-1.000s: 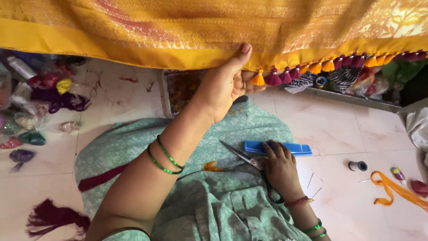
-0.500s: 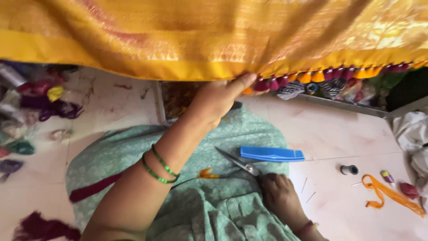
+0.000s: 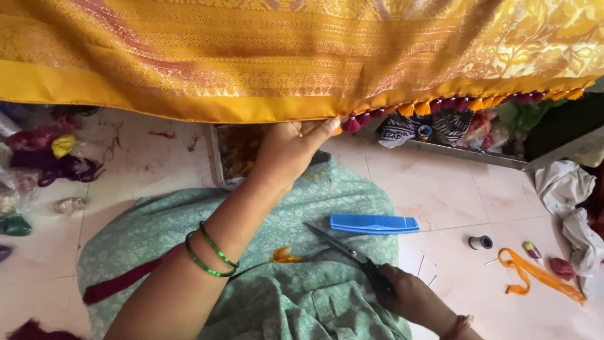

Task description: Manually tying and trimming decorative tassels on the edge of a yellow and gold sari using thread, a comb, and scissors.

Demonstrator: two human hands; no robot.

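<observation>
Left hand (image 3: pixel 290 150) pinches the cloth (image 3: pixel 264 56) hem beside the tassels (image 3: pixel 402 111); right hand (image 3: pixel 412 297), low, grips scissors (image 3: pixel 343 247) pointing up-left.

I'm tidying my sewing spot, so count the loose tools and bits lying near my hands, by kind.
Scissors, in the right hand: 1
Blue comb: 1
Thread spool: 1
Orange ribbon strip: 1
Orange thread scrap: 1
Total: 5
The left hand touches the yellow cloth's hem.

Bare tile lies open right of the comb (image 3: pixel 374 223) (a thread spool (image 3: pixel 480 242) and orange ribbon (image 3: pixel 535 274) sit there); hanging cloth (image 3: pixel 302 56) walls the front
</observation>
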